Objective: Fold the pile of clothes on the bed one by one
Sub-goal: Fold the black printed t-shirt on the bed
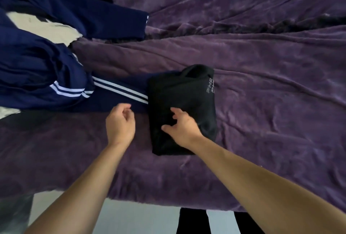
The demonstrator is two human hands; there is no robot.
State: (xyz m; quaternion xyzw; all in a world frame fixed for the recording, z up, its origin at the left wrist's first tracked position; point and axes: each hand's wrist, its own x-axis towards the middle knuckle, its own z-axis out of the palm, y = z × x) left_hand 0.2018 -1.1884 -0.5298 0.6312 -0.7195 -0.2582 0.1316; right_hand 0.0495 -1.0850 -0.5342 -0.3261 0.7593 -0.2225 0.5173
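Head camera shows me the folded black top (187,95) lying on the purple blanket (271,87) of the bed, near its near edge. The right grip (180,127) rests on the top, fingers relaxed, gripping nothing. The left grip (120,121) hovers just left of it, loosely curled and empty, over the navy striped trousers (116,93) that reach out from the clothes pile (37,61) at far left.

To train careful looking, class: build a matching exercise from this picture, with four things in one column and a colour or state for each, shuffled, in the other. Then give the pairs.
Things
1. folded garment
2. striped garment
3. blanket
4. left hand

Colours or states
A. purple, spread beneath the rest
B. navy, unfolded, at the left
C. fingers loosely curled, holding nothing
D. black, under the right hand

Pairs: 1-D, 2-B, 3-A, 4-C
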